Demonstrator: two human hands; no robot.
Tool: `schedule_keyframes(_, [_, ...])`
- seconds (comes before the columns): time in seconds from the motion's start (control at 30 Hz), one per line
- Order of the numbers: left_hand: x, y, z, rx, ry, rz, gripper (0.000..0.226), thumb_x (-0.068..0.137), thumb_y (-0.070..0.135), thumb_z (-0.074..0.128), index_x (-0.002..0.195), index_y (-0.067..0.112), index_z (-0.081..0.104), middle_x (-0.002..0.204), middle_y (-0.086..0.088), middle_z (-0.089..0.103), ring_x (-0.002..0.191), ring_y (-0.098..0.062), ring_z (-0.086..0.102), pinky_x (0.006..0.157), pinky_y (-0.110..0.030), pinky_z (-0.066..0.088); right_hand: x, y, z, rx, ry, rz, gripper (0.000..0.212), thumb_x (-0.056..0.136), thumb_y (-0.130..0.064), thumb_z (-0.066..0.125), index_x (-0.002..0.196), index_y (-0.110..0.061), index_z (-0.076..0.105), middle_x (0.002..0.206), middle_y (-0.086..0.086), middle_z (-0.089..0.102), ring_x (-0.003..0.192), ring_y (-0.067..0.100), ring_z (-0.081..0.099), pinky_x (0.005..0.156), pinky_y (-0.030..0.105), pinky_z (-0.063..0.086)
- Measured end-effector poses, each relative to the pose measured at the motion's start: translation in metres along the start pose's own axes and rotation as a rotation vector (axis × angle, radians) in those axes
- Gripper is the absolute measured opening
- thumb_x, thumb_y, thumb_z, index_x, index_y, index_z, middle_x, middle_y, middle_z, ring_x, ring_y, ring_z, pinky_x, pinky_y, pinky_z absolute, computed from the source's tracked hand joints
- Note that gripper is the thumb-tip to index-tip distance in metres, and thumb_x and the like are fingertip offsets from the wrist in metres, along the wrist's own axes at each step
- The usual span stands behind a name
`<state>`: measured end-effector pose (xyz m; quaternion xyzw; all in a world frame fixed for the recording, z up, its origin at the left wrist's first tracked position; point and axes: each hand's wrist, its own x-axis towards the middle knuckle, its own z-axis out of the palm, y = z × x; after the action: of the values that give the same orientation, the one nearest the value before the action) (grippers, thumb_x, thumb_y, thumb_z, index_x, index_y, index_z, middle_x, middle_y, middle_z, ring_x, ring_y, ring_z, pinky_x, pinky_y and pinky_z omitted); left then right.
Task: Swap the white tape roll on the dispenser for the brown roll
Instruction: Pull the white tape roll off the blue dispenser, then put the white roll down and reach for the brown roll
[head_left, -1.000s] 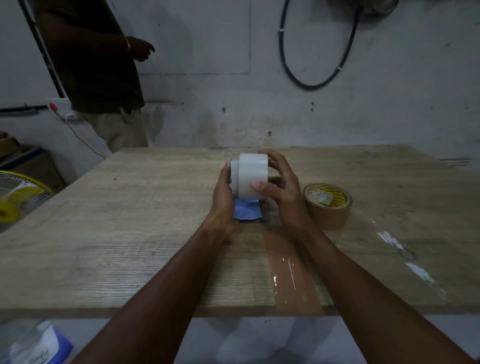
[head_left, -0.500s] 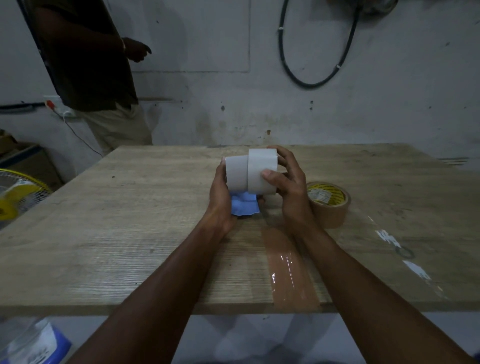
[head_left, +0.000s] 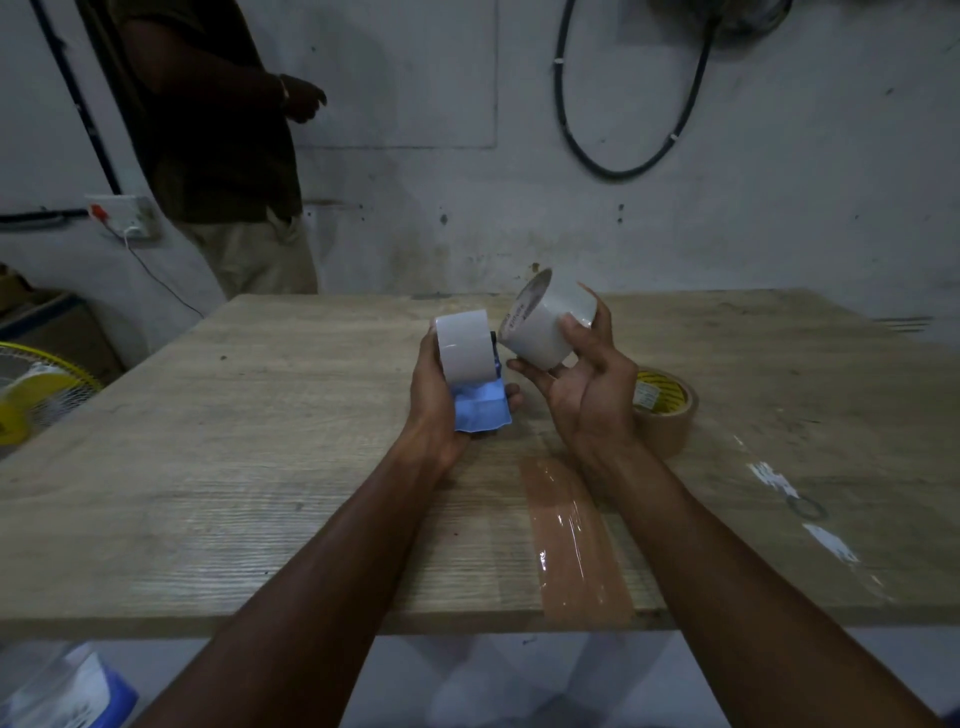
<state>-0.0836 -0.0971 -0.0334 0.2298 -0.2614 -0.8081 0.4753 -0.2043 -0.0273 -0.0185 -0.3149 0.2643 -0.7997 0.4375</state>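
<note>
On brown roll (head_left: 662, 410): yellow label, unreadable.

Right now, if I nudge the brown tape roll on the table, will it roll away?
Probably not: the brown tape roll lies flat on the table, hole up, so it should slide. It looks stiff and fairly thick, likely light but solid. Tipped onto its edge, it would roll.

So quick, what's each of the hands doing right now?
Left hand: closed around the blue dispenser, white part on top.
Right hand: holding the white tape roll, lifted clear of the dispenser.
</note>
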Motion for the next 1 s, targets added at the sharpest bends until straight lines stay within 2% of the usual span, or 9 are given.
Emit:
schedule_keyframes(0.1, [0.0,0.0,0.0,-0.025,-0.009,-0.012,0.072,0.099,0.053,0.044,0.149,0.001,0.041,0.129,-0.019,0.047,0.117,-0.03,0.044,0.099,-0.042,0.042,-0.001,0.0,0.002,0.047,0.037,0.028,0.028,0.085,-0.019,0.064,0.113,-0.017,0.058,0.128,0.017,0.054,0.112,0.045,0.058,0.075,0.049,0.059])
schedule_keyframes(0.17, [0.001,-0.001,0.001,-0.03,-0.011,-0.012,0.071,0.099,0.053,0.041,0.148,0.0,0.042,0.13,-0.02,0.045,0.118,-0.03,0.042,0.104,-0.045,0.04,-0.002,-0.002,0.004,0.075,0.062,0.046,0.031,0.087,-0.026,0.064,0.113,-0.012,0.055,0.139,0.028,0.047,0.113,0.047,0.058,0.074,0.048,0.061])
schedule_keyframes(0.23, [0.003,-0.003,-0.001,-0.026,-0.023,-0.004,0.063,0.1,0.051,0.038,0.134,0.0,0.053,0.131,-0.021,0.046,0.117,-0.032,0.043,0.115,-0.048,0.031,-0.002,-0.003,0.004,0.096,0.073,0.045,0.036,0.091,-0.029,0.062,0.119,-0.009,0.052,0.144,0.031,0.043,0.115,0.047,0.059,0.077,0.05,0.061])
schedule_keyframes(0.37, [0.003,-0.004,-0.003,-0.031,-0.045,-0.002,0.049,0.102,0.049,0.036,0.105,0.006,0.059,0.12,-0.022,0.053,0.102,-0.031,0.053,0.118,-0.049,0.028,-0.004,-0.005,0.006,0.125,0.065,0.05,0.025,0.097,-0.031,0.056,0.117,-0.016,0.054,0.14,0.03,0.047,0.103,0.041,0.065,0.084,0.052,0.06])
schedule_keyframes(0.47, [0.001,-0.004,-0.001,-0.046,-0.062,-0.017,0.048,0.102,0.049,0.036,0.104,0.006,0.058,0.117,-0.021,0.054,0.108,-0.032,0.051,0.114,-0.049,0.032,-0.004,-0.004,0.005,0.121,0.062,0.049,0.025,0.097,-0.031,0.056,0.117,-0.016,0.053,0.141,0.029,0.046,0.099,0.038,0.067,0.086,0.053,0.059])
schedule_keyframes(0.6, [-0.002,-0.002,0.0,0.017,-0.06,-0.013,0.049,0.102,0.051,0.036,0.103,0.008,0.06,0.107,-0.02,0.06,0.097,-0.031,0.056,0.092,-0.048,0.045,-0.002,-0.003,0.005,0.099,0.061,0.048,0.037,0.094,-0.033,0.059,0.124,-0.013,0.051,0.142,0.03,0.044,0.107,0.042,0.063,0.085,0.053,0.059])
schedule_keyframes(0.77, [0.001,-0.004,-0.002,0.022,-0.063,-0.01,0.048,0.102,0.05,0.038,0.108,0.007,0.058,0.106,-0.019,0.06,0.092,-0.029,0.058,0.108,-0.055,0.038,-0.005,-0.004,0.008,0.103,0.068,0.037,0.045,0.092,-0.033,0.062,0.129,-0.011,0.047,0.143,0.031,0.042,0.115,0.048,0.06,0.088,0.054,0.058])
schedule_keyframes(0.87, [-0.002,-0.005,0.002,0.058,-0.059,-0.037,0.052,0.1,0.054,0.041,0.109,0.006,0.061,0.105,-0.017,0.061,0.088,-0.027,0.06,0.085,-0.047,0.049,-0.006,-0.017,0.009,0.124,0.099,0.002,0.052,0.094,-0.033,0.062,0.137,-0.009,0.044,0.142,0.031,0.044,0.116,0.049,0.06,0.087,0.052,0.058])
schedule_keyframes(1.0, [-0.002,-0.008,0.005,0.065,-0.105,-0.103,0.055,0.098,0.056,0.044,0.126,0.01,0.055,0.107,-0.013,0.061,0.086,-0.024,0.062,0.067,-0.037,0.06,0.001,-0.047,0.007,0.166,0.13,-0.093,0.048,0.097,-0.03,0.061,0.137,-0.009,0.046,0.138,0.029,0.047,0.116,0.045,0.06,0.088,0.051,0.057])
